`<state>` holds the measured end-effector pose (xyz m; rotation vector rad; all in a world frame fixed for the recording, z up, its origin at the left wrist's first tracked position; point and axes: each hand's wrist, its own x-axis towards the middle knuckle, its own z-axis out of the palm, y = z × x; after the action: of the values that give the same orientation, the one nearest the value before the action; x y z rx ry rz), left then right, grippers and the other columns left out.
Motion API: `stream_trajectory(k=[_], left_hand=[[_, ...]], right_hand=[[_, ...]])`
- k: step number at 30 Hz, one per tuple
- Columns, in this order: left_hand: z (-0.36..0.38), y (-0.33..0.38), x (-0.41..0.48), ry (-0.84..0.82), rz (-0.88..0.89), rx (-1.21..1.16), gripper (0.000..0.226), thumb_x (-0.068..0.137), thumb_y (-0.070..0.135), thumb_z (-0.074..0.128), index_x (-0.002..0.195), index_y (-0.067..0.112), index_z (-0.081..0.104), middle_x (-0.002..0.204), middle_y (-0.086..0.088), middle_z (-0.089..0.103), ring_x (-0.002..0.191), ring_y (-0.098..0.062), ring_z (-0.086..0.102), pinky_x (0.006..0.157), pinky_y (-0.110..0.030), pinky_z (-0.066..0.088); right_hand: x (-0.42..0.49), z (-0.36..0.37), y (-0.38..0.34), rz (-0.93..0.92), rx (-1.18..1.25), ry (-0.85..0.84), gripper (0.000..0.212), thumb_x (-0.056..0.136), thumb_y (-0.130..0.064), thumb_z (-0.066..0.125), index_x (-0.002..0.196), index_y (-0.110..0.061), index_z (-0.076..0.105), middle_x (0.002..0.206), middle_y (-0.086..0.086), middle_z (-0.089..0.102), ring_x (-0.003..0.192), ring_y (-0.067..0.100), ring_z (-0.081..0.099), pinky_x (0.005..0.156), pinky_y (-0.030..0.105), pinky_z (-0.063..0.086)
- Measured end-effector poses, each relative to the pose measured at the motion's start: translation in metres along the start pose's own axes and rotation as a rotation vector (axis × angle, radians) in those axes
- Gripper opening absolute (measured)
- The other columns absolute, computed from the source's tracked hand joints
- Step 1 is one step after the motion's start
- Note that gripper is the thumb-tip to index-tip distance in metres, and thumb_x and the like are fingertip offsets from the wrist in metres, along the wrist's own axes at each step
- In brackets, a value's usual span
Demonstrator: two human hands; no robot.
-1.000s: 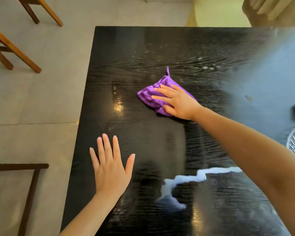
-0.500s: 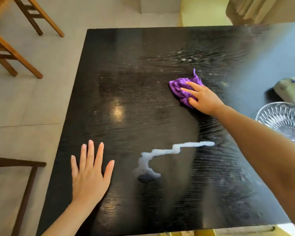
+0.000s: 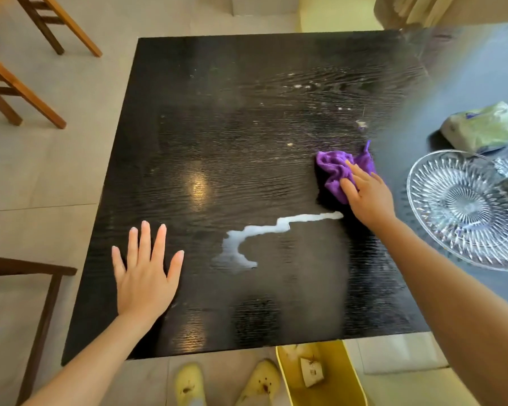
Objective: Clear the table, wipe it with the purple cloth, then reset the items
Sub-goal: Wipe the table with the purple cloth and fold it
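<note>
My right hand (image 3: 367, 197) presses the bunched purple cloth (image 3: 336, 171) flat against the black table (image 3: 217, 142), right of its middle. Only the cloth's left and far parts show past my fingers. My left hand (image 3: 144, 273) lies flat on the table near the front left corner, fingers spread, holding nothing. A cut-glass bowl (image 3: 467, 209) sits to the right of the cloth, and a green-and-white packet (image 3: 481, 127) lies behind the bowl. White specks dot the far part of the table.
A white wavy streak (image 3: 264, 232) shows on the tabletop, its right end by my right wrist. A yellow bin (image 3: 320, 376) stands on the floor under the front edge, beside my yellow shoes. Wooden chairs (image 3: 18, 83) stand at the left.
My right hand has dragged the cloth to the right across the table. The view has pulled back, bringing the bowl, packet and bin into sight. My left hand stays flat.
</note>
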<state>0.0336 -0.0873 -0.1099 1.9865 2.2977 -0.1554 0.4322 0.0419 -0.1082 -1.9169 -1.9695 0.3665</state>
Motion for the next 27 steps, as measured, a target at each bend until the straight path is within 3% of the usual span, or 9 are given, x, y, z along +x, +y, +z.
stream_trajectory(k=[3, 8, 11, 13, 16, 18, 27], left_hand=[[0.003, -0.001, 0.000, 0.017, 0.004, -0.002, 0.074, 0.089, 0.061, 0.009, 0.149, 0.019, 0.017, 0.158, -0.012, 0.019, 0.146, -0.031, 0.011, 0.115, -0.056, 0.008], [0.003, -0.002, 0.000, 0.028, 0.022, -0.019, 0.072, 0.090, 0.058, 0.014, 0.150, 0.018, 0.016, 0.158, -0.013, 0.017, 0.146, -0.032, 0.010, 0.115, -0.056, 0.007], [0.002, -0.001, -0.001, 0.029, 0.016, -0.017, 0.072, 0.090, 0.059, 0.012, 0.150, 0.019, 0.014, 0.159, -0.012, 0.014, 0.147, -0.031, 0.007, 0.116, -0.056, 0.005], [0.002, -0.002, -0.001, 0.035, 0.020, -0.027, 0.072, 0.090, 0.059, 0.012, 0.150, 0.019, 0.013, 0.159, -0.011, 0.013, 0.147, -0.030, 0.006, 0.116, -0.056, 0.005], [0.003, -0.003, -0.001, 0.043, 0.024, -0.039, 0.072, 0.090, 0.059, 0.010, 0.150, 0.019, 0.013, 0.159, -0.011, 0.013, 0.147, -0.030, 0.006, 0.116, -0.056, 0.005], [0.005, -0.003, -0.001, 0.053, 0.023, -0.036, 0.072, 0.090, 0.059, 0.010, 0.150, 0.019, 0.014, 0.159, -0.011, 0.013, 0.147, -0.030, 0.006, 0.116, -0.056, 0.005], [0.010, -0.004, 0.000, 0.049, 0.015, -0.025, 0.069, 0.093, 0.059, 0.011, 0.150, 0.020, 0.012, 0.159, -0.011, 0.012, 0.147, -0.030, 0.005, 0.117, -0.057, 0.006]], right_hand=[[-0.023, 0.008, -0.011, 0.078, 0.051, 0.034, 0.039, 0.095, -0.026, 0.042, 0.132, -0.019, 0.054, 0.145, 0.002, 0.046, 0.136, 0.019, 0.041, 0.112, 0.043, 0.025], [-0.052, 0.013, -0.037, 0.142, 0.009, -0.012, 0.038, 0.098, -0.027, 0.039, 0.132, -0.019, 0.055, 0.150, -0.003, 0.039, 0.140, 0.015, 0.034, 0.114, 0.044, 0.021], [-0.053, 0.000, -0.042, 0.130, -0.030, -0.059, 0.044, 0.096, -0.039, 0.035, 0.137, -0.029, 0.046, 0.144, -0.003, 0.049, 0.130, 0.022, 0.047, 0.106, 0.043, 0.031], [-0.043, -0.011, -0.036, 0.065, -0.184, -0.086, 0.051, 0.093, -0.051, 0.034, 0.142, -0.036, 0.036, 0.138, 0.000, 0.055, 0.123, 0.026, 0.052, 0.105, 0.045, 0.031], [-0.034, -0.006, -0.030, 0.026, -0.290, -0.251, 0.068, 0.089, -0.060, 0.040, 0.148, -0.035, 0.018, 0.159, 0.006, 0.017, 0.147, 0.028, 0.011, 0.117, 0.051, 0.006], [-0.035, 0.005, -0.032, 0.032, -0.235, -0.238, 0.073, 0.088, -0.056, 0.046, 0.149, -0.030, 0.017, 0.159, 0.014, 0.009, 0.147, 0.030, 0.006, 0.120, 0.048, 0.005], [-0.061, 0.028, -0.062, 0.084, -0.114, -0.083, 0.049, 0.099, -0.028, 0.039, 0.146, -0.020, 0.031, 0.155, 0.017, 0.025, 0.145, 0.033, 0.020, 0.118, 0.047, 0.014]])
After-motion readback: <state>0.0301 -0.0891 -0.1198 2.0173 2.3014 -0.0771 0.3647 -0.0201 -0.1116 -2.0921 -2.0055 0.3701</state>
